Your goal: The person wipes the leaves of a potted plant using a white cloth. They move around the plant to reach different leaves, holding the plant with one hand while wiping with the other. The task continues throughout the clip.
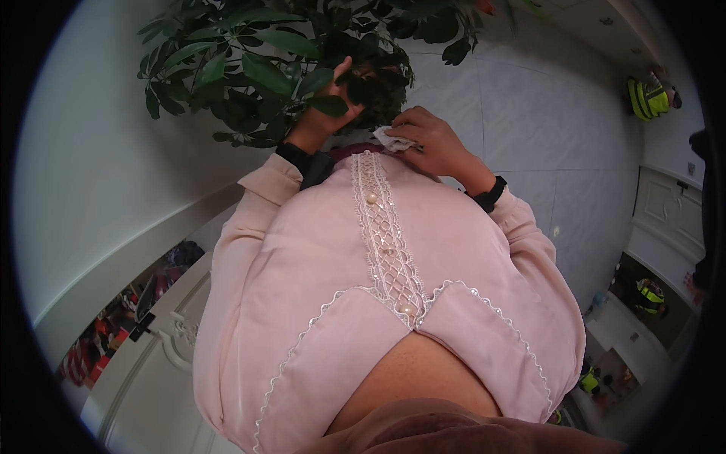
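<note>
A leafy green potted-type plant [272, 68] fills the upper left and top middle of the head view; its base is hidden. My left hand [334, 102] reaches up among its leaves, palm partly turned up and thumb apart. Leaves cover several of its fingers, so whether it grips a stem or leaf cannot be told. To the right of the leaves, my right hand [434, 142] holds a crumpled white tissue or cloth [394, 141] between thumb and fingers, close to the front of my pink blouse. Black bands sit on both wrists.
A pale wall [113, 113] rises at the left. Grey floor tiles [516, 113] lie to the right. A white panelled door [153, 374] and shelves of mixed items [108, 340] are at lower left. Several people in yellow vests, one a person [649, 99] at upper right, are farther off.
</note>
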`<state>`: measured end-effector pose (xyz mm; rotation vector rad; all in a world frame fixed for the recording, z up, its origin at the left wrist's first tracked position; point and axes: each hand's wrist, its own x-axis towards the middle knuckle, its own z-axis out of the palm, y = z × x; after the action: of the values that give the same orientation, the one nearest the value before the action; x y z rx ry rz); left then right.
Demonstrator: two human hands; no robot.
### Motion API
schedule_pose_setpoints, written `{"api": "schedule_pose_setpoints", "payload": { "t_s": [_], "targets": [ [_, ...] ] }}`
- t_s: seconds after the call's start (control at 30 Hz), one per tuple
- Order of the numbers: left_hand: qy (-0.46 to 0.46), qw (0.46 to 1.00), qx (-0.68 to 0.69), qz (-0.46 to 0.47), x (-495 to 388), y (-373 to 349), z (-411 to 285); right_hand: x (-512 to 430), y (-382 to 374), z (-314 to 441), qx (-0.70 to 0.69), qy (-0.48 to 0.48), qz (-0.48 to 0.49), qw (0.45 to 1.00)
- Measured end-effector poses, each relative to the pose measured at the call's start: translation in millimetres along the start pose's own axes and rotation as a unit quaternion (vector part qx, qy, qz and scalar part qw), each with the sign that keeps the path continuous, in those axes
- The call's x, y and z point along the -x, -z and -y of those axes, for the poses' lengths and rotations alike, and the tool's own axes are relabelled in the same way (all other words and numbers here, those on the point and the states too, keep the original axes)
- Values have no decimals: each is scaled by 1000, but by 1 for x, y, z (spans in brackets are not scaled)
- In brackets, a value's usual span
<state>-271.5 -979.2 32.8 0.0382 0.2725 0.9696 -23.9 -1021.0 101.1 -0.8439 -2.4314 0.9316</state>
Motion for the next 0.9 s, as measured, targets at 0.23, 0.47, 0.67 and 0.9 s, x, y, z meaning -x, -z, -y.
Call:
{"api": "schedule_pose_setpoints", "payload": {
  "t_s": [0.23, 0.47, 0.67, 0.9],
  "targets": [
    [-26, 999, 5, 41, 0, 0, 6, -55, 25, -6, 90, 32, -202, 975],
    [-95, 991, -14, -98, 5, 13, 10, -88, -10, -29, 107, 28, -208, 972],
    [-69, 997, 23, 28, 9, 31, 13, -73, -16, -52, 144, 29, -202, 968],
    [-69, 997, -12, 36, 23, 19, 13, -45, -10, -89, 213, -47, -158, 963]
  ]
}}
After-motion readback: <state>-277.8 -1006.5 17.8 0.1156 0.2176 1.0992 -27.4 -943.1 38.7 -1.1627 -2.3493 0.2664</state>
